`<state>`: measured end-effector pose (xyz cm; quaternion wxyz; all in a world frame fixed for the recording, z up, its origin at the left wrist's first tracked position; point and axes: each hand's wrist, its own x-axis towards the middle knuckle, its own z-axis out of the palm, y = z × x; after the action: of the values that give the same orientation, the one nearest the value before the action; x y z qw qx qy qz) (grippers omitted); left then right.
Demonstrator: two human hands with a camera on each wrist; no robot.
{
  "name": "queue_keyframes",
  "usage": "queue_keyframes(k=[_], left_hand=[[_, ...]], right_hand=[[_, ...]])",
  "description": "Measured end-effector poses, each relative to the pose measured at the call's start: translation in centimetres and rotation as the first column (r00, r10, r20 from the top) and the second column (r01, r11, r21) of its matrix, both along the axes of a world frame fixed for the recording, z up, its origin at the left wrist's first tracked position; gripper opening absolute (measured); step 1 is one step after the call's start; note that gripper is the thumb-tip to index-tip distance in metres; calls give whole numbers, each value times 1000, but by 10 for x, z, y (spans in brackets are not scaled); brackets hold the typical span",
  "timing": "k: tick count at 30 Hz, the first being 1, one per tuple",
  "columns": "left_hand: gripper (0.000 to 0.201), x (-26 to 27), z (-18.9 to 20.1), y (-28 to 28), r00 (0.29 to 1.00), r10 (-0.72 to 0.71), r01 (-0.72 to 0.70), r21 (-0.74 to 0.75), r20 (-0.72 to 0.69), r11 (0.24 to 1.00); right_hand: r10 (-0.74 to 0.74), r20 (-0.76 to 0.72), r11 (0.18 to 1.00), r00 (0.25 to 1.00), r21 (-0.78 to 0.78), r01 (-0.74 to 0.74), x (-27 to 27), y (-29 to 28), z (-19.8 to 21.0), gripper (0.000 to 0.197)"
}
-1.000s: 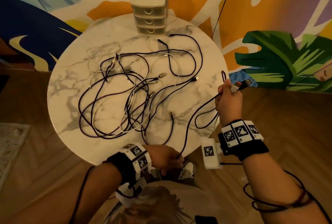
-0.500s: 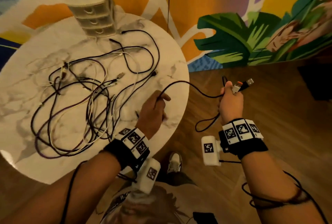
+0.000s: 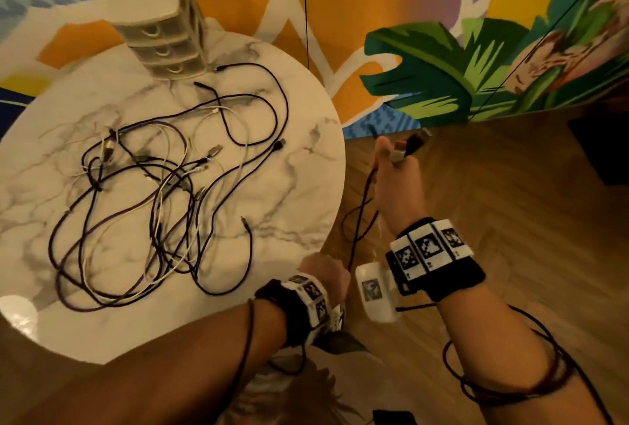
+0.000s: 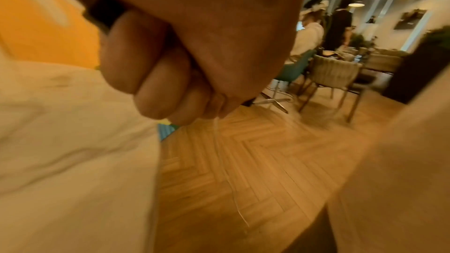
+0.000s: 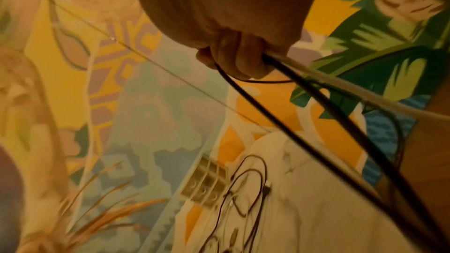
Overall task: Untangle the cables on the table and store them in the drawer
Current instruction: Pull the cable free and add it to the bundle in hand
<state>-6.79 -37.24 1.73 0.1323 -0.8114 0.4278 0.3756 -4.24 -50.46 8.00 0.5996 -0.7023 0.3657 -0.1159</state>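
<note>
A tangle of black, purple and white cables (image 3: pixel 163 206) lies on the round marble table (image 3: pixel 306 186). A small beige drawer unit (image 3: pixel 160 36) stands at the table's far edge with its three drawers closed. My right hand (image 3: pixel 394 169) is off the table's right side and grips several cable ends, the plugs (image 3: pixel 410 145) sticking up past my fingers. In the right wrist view black cables (image 5: pixel 316 107) and a white cable (image 5: pixel 365 97) run from that fist. One black cable (image 3: pixel 360 217) hangs down to my left hand (image 3: pixel 323 271), a fist at the table's near right edge.
A painted mural wall rises behind the table. Herringbone wood floor (image 3: pixel 510 220) spreads to the right, with a dark object (image 3: pixel 606 148) standing on it. Chairs (image 4: pixel 336 72) and people show far off in the left wrist view.
My left hand came off the table's right part and drew back to the near edge along the black cable. That cable's loop has left the tabletop. The right hand has held its grip.
</note>
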Motion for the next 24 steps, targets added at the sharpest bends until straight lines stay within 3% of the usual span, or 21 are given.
queue_keyframes(k=[2, 5, 7, 8, 9, 10, 12, 13, 17, 19, 20, 21, 22, 24], left_hand=[[31, -6, 0, -7, 999, 19, -18, 20, -39, 1000], [30, 7, -5, 2, 1000, -26, 25, -30, -10, 999], [33, 20, -16, 12, 983, 174, -177, -78, -54, 981], [33, 23, -17, 14, 930, 336, -355, -129, -152, 926], [31, 24, -17, 13, 846, 458, -517, -208, -275, 830], [30, 24, -17, 10, 732, 541, -670, -296, -414, 681], [34, 24, -8, -1, 560, 577, -828, -422, -595, 369], [34, 24, -3, -5, 523, 581, -844, -475, -624, 249], [11, 40, 7, -8, 438, 613, -802, -594, -657, -63], [9, 53, 17, -12, 449, 577, -763, -629, -682, -150], [6, 58, 24, -16, 524, 584, -709, -698, -620, -106], [10, 61, 29, -19, 631, 603, -625, -780, -488, 23], [20, 61, 32, -21, 733, 598, -533, -819, -323, 211], [37, 52, 33, -23, 870, 493, -368, -692, -19, 621]], right_hand=[[54, 30, 998, 998, 27, -55, 0, 6, -7, 44], [-12, 27, 999, 1000, 53, 11, -2, -7, -6, 43], [-71, 43, 995, 997, 78, 68, -4, -22, -2, 42], [-80, 66, 993, 995, 89, 74, -4, -28, 1, 41], [-74, 83, 994, 994, 84, 67, -4, -31, 3, 41], [-64, 94, 996, 993, 71, 58, -5, -33, 4, 40], [-66, 100, 997, 993, 43, 62, -6, -37, 5, 40], [-78, 98, 996, 992, 37, 75, -6, -40, 6, 40], [-117, 82, 993, 990, 43, 113, -9, -53, 7, 41], [-119, 60, 992, 991, 50, 116, -10, -53, 6, 41], [-123, 51, 991, 991, 51, 120, -10, -53, 6, 40], [-131, 48, 990, 990, 52, 128, -10, -53, 6, 40], [-141, 45, 989, 989, 54, 139, -9, -54, 6, 41], [-154, 43, 986, 987, 65, 151, -8, -55, 7, 41]])
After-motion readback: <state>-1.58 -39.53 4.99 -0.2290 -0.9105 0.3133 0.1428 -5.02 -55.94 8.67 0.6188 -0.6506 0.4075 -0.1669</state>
